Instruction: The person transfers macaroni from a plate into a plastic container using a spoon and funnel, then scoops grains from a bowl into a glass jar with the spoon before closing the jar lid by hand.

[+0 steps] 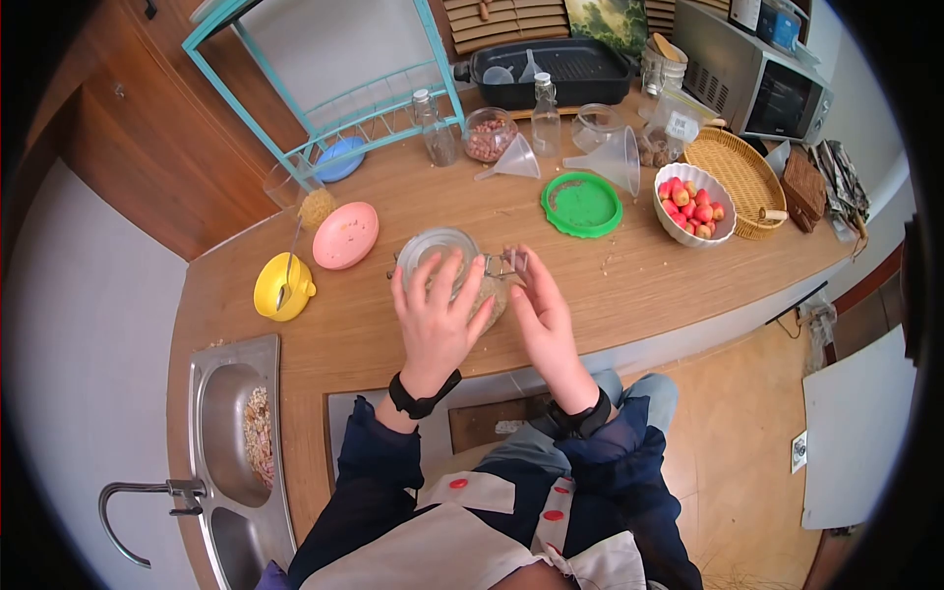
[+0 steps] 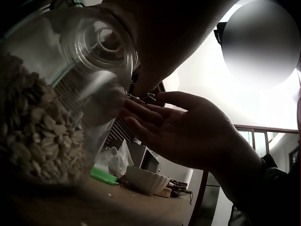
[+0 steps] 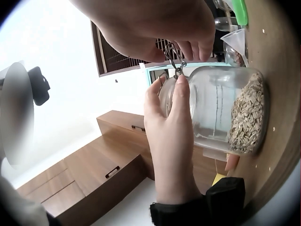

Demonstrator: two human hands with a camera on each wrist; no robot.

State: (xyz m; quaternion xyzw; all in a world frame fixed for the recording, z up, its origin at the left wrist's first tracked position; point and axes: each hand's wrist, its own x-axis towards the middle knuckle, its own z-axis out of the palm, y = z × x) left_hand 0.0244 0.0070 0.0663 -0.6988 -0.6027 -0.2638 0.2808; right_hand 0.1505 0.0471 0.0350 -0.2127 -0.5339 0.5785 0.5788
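A clear glass jar [image 1: 492,303] stands on the counter, partly filled with pale, flat seeds [image 3: 248,115]. Spread over its glass lid [image 1: 440,239], the left hand [image 1: 440,324] rests with fingers nearly straight. On the jar's right side, the fingers of the right hand [image 1: 549,329] hold the metal wire clasp [image 3: 175,55]. The right wrist view shows the left hand [image 3: 171,122] across the lid, its thumb close to the clasp. The right hand [image 2: 188,132] appears palm-side in the left wrist view, fingertips at the wire.
Left of the jar are a pink plate [image 1: 346,236], a yellow funnel-like bowl [image 1: 275,297] and the sink [image 1: 231,433]. Behind stand bottles [image 1: 546,123] and clear funnels [image 1: 615,162]. To the right lie a green lid [image 1: 582,205], a fruit bowl [image 1: 723,224] and a wicker tray [image 1: 737,167].
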